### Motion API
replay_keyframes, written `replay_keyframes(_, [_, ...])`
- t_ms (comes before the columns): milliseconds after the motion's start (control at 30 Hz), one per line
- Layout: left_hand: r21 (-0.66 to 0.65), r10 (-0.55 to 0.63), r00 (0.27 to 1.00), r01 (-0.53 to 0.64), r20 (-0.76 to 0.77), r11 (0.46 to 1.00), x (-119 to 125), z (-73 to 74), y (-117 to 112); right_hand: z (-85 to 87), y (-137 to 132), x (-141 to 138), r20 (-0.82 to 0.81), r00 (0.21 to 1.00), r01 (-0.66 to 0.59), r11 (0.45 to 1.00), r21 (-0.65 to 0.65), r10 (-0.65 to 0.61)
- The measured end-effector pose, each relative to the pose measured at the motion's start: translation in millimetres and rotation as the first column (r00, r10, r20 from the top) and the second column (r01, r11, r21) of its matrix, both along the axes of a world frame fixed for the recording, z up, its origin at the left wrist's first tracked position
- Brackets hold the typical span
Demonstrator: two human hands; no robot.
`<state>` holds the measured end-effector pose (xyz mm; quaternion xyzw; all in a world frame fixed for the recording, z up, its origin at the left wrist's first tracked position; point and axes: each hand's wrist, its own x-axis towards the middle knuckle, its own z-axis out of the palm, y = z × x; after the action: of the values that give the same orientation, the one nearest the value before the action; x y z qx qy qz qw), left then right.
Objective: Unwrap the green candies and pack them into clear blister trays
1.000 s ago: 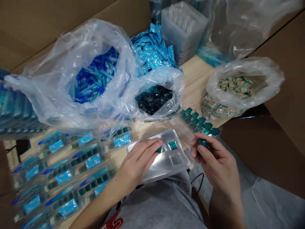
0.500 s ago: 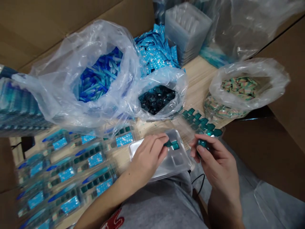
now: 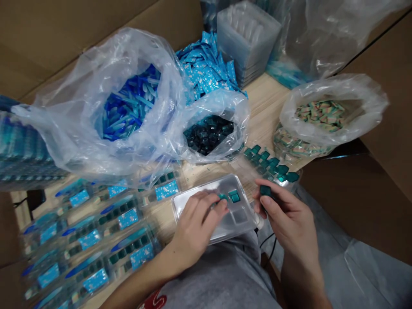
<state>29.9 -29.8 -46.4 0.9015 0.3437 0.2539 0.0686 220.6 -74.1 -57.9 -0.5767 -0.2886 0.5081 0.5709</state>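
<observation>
A clear plastic tray (image 3: 240,219) lies on my lap at the table's edge, with two teal squares (image 3: 234,196) in its compartments. My left hand (image 3: 196,223) rests on the tray, fingertips pressing a teal square into a compartment. My right hand (image 3: 283,210) hovers just right of the tray, fingers closed on a small stack of teal squares (image 3: 265,190).
Several loose teal squares (image 3: 273,165) lie behind my right hand. Plastic bags hold blue sticks (image 3: 128,105), dark squares (image 3: 207,133) and striped pieces (image 3: 318,113). Blue sachets (image 3: 206,64), stacked empty trays (image 3: 246,38) and filled trays (image 3: 96,231) fill the wooden table between cardboard walls.
My left hand lifted with a teal square pinched in its fingers, then came back down onto the tray. My right hand stayed beside the tray holding its squares.
</observation>
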Motion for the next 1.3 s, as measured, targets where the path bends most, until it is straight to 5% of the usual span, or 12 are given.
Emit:
replay_keyframes(167, [0.008, 0.001, 1.0, -0.001, -0.005, 1.0, 0.9, -3.9, 0.4, 8.5, 1.6, -3.9, 0.032, 0.999, 0.0, 1.0, -0.004, 0.0])
replay_keyframes(267, [-0.199, -0.029, 0.998, 0.04, 0.06, 0.979, -6.7, 5.7, 3.5, 18.5, 3.8, -10.2, -0.021, 1.0, -0.019, 0.999, 0.032, 0.019])
replay_keyframes(400, [-0.528, 0.091, 0.952, 0.082, 0.293, 0.845, -15.7, 25.9, 7.4, 30.4, 4.7, -19.7, 0.038, 0.985, -0.169, 0.984, 0.057, 0.167])
replay_keyframes(567, [-0.635, 0.121, 0.898, 0.198, 0.424, 0.747, -14.0, 38.1, 8.6, 36.0, 4.7, -28.7, 0.27, 0.917, -0.333, 0.936, 0.118, 0.292])
replay_keyframes(867, [-0.522, 0.037, 0.91, 0.204, 0.414, 0.829, -20.1, 36.5, 4.8, 37.3, 0.8, -37.2, 0.433, 0.859, -0.38, 0.907, 0.18, 0.274])
replay_keyframes(1033, [-0.513, 0.096, 0.899, 0.154, 0.427, 0.845, -24.1, 35.4, 2.5, 39.1, 6.3, -38.7, 0.471, 0.812, -0.468, 0.866, 0.174, 0.344])
replay_keyframes(1167, [-0.553, 0.34, 0.836, -0.055, 0.429, 0.831, -39.9, 25.4, 7.4, 36.9, 6.9, -27.8, 0.291, 0.922, -0.282, 0.958, 0.058, 0.254])
replay_keyframes(1300, [-0.594, 0.518, 0.786, -0.249, 0.337, 0.765, -60.5, -3.2, 34.0, 34.3, 5.3, -11.9, 0.06, 0.984, -0.169, 0.985, 0.035, 0.166])
